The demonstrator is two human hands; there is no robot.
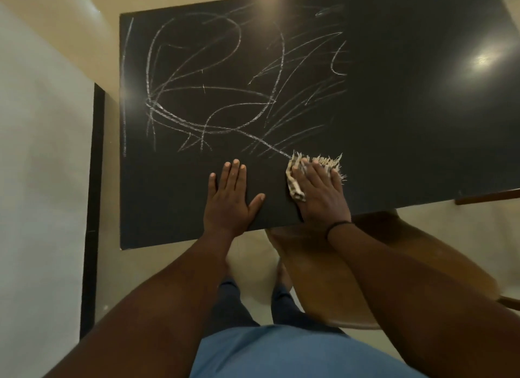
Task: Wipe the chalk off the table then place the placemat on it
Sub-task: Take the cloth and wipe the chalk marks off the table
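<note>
White chalk scribbles (225, 90) cover the left and middle of a black table (408, 124). My right hand (320, 189) lies flat with straight fingers on a striped, fringed cloth (295, 189), pressing it to the tabletop near the front edge, right at the near end of a chalk line. My left hand (232, 194) rests flat on the table beside it, fingers spread, holding nothing. No placemat is in view.
A wooden chair (323, 279) stands under the table's front edge, by my right forearm. A second wooden piece (489, 197) shows at the right edge. A white wall (39, 152) with a dark skirting runs along the left; pale floor surrounds the table.
</note>
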